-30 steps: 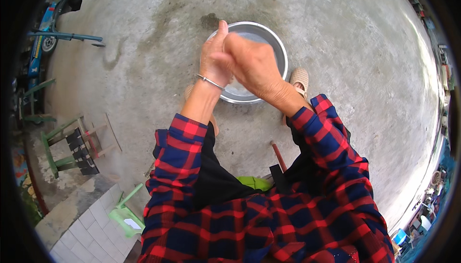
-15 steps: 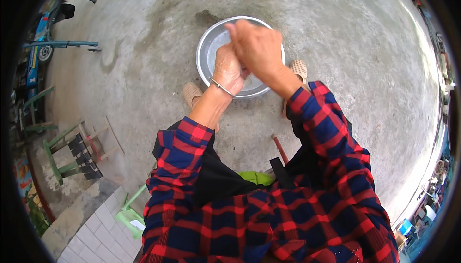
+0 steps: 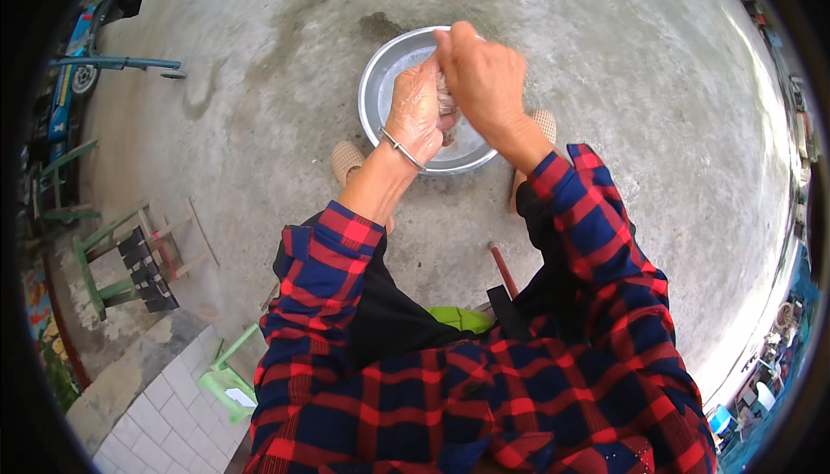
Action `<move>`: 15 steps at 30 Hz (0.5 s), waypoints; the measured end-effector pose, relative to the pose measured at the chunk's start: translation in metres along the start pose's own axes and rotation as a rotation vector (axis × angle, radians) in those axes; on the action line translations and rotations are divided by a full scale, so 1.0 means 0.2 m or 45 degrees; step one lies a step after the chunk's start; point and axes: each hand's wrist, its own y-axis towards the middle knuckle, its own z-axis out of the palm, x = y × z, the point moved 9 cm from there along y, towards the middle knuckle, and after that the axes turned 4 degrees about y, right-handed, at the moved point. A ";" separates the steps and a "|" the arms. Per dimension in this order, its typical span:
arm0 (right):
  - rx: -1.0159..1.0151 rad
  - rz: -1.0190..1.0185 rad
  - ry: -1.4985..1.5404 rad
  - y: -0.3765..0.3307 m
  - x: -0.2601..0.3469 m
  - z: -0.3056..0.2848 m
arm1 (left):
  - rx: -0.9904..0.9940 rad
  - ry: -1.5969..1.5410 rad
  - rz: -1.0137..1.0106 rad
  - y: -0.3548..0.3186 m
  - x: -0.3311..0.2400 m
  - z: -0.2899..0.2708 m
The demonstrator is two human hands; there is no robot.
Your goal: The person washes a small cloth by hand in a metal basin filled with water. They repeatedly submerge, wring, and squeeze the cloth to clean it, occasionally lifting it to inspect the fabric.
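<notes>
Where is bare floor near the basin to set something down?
Bare concrete lies right of the metal basin and beyond its far rim. The near side is crowded: both feet flank it, and the left hand and right hand grip something pale above it.

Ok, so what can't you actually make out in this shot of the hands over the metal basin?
Head view, the only one:
- The pale thing gripped between the left hand and right hand: fingers cover most of it, so its kind is unclear.
- The inside of the metal basin: the hands hide its middle, so its contents are unclear.
- The green stool: part hidden behind the plaid sleeve.
- The blue vehicle at the left rim: bent and cut by the fisheye edge.
</notes>
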 end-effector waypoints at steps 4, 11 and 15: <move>-0.136 -0.385 0.201 -0.13 0.21 -0.01 | -0.387 -0.035 0.203 0.01 -0.03 -0.11; -0.132 -0.409 0.190 -0.15 0.23 0.00 | -0.556 -0.156 0.178 0.00 -0.04 -0.07; -0.051 -0.101 0.021 -0.01 0.06 -0.02 | -0.344 0.079 0.017 -0.02 -0.01 -0.02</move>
